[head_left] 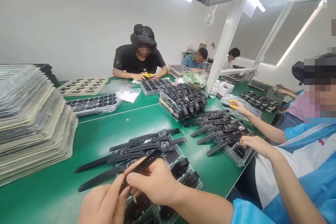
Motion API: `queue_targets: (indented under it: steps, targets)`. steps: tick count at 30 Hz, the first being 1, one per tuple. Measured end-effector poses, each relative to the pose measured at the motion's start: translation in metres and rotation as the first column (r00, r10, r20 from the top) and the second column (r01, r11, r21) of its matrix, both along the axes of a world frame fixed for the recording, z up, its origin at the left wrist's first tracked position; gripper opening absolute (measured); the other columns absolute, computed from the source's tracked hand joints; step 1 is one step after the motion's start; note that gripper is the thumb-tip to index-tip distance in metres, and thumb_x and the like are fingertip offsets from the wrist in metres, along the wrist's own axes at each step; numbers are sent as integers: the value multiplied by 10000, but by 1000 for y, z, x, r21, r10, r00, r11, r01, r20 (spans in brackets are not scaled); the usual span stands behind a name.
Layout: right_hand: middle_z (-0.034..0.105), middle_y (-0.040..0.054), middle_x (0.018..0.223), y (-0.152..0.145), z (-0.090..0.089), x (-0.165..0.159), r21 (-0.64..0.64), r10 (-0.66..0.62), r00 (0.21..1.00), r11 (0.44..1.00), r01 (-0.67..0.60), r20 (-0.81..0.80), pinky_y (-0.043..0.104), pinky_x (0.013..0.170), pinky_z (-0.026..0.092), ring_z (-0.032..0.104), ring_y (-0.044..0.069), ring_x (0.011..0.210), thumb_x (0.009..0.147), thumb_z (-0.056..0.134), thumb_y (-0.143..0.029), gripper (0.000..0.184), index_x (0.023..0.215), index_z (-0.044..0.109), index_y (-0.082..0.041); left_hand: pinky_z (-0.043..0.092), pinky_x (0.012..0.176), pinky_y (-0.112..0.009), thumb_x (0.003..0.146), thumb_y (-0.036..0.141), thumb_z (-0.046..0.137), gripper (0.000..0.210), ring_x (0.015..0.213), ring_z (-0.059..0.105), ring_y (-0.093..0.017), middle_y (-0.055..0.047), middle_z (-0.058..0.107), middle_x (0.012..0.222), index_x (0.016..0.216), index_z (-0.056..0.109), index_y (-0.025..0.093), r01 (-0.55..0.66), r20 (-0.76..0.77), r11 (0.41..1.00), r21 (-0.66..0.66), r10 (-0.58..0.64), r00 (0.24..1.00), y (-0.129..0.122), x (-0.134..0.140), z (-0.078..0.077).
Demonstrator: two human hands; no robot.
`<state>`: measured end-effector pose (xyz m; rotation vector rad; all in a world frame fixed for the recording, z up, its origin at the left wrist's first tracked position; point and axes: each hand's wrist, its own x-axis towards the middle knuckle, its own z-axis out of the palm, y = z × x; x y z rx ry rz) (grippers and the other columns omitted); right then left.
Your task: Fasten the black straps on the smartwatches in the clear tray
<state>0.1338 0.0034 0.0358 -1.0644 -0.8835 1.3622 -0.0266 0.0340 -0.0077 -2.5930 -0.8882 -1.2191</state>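
Note:
Close in front of me, my left hand [105,201] and my right hand [154,182] are both closed on a black strap [147,163], its end pointing up to the right. It looks like a watch strap; whether a watch body is attached is hidden by my fingers. Below and behind my hands lies a clear plastic tray [198,182]. Several black smartwatches [147,146] with perforated straps lie laid out flat across its far part. Nearer, coiled black straps [181,166] sit in the tray's right compartments. My hands cover part of the tray.
Tall stacked trays [34,126] stand at the left. A pile of strapped watches [183,99] is ahead on the green table [105,140]. At my right, a co-worker's hands [258,145] work over another watch tray [223,129]. Another person [141,56] sits opposite.

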Motion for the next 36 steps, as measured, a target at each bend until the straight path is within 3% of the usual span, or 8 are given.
queue_targets:
  steps: [3, 5, 11, 21, 30, 36]
  targets:
    - [607, -39, 562, -8, 2, -1, 37, -12, 998, 999, 15, -62, 220, 495, 459, 536, 102, 497, 665, 811, -394, 257, 746, 732, -164, 536, 735, -301, 1012, 236, 496, 406, 826, 669, -207, -75, 715, 978, 1416, 503, 196, 3, -34, 992, -123, -7, 999, -14, 1, 9]
    - [619, -48, 566, -12, 0, 1, 34, -33, 994, 999, 37, -108, 212, 503, 460, 543, 101, 503, 670, 850, -407, 324, 859, 743, -166, 554, 767, -334, 1013, 208, 482, 380, 889, 676, -224, -108, 710, 1061, 1392, 479, 188, -15, 90, 995, -96, 24, 996, -21, 4, 13]
    - [649, -2, 599, -18, -6, 4, 22, 25, 986, 1000, -22, -163, 241, 529, 490, 581, 137, 572, 692, 887, -527, 447, 899, 770, -148, 494, 721, -312, 952, 67, 551, 301, 774, 605, -177, -67, 686, 890, 1235, 583, 164, 93, 191, 994, 62, -103, 976, -26, 3, 12]
    - [654, 10, 620, -23, -7, 8, 22, 43, 991, 999, -40, -127, 241, 542, 497, 580, 140, 593, 712, 882, -567, 459, 894, 794, -155, 429, 622, -314, 934, 59, 581, 289, 703, 565, -168, -69, 680, 842, 1204, 638, 145, 73, 194, 983, 168, -106, 975, -29, 4, 16]
    - [699, 37, 751, -23, -14, 9, 92, 16, 997, 995, -23, 80, 272, 605, 514, 587, 159, 664, 816, 775, -610, 457, 940, 798, -171, 443, 595, -322, 928, 23, 570, 307, 713, 560, -183, -95, 690, 856, 1219, 631, 99, 140, 184, 980, 142, -165, 969, -29, 4, 19]
    - [654, 26, 733, -25, -17, 9, 103, 25, 961, 993, -55, 275, 303, 623, 490, 570, 180, 670, 899, 649, -637, 476, 927, 761, -175, 481, 611, -325, 937, 20, 549, 325, 739, 591, -191, -101, 708, 891, 1235, 630, 119, 170, 185, 978, 125, -191, 964, -27, 4, 17]
